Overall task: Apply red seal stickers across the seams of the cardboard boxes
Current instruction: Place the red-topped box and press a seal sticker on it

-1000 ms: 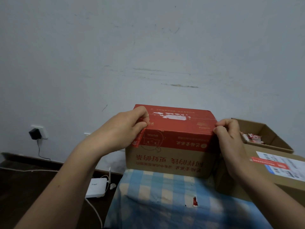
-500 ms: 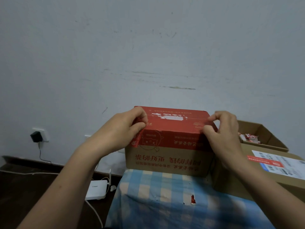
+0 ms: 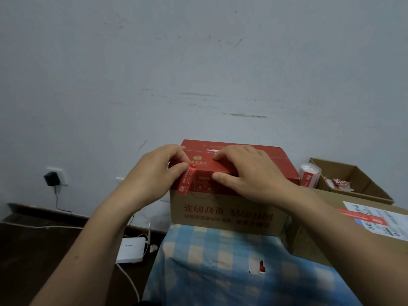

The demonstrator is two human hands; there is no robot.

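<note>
A blue-and-cream checked cloth (image 3: 220, 272) covered the surface, a small red scrap (image 3: 261, 266) lying on it near the front. The red-topped box (image 3: 229, 215) sat at its far end, another box (image 3: 326, 239) just beside it.

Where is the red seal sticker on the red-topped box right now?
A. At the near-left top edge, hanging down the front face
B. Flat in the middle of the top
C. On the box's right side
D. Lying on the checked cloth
A: the red seal sticker hangs from the near-left top edge of the box, with the left hand pressing its upper end.
</note>
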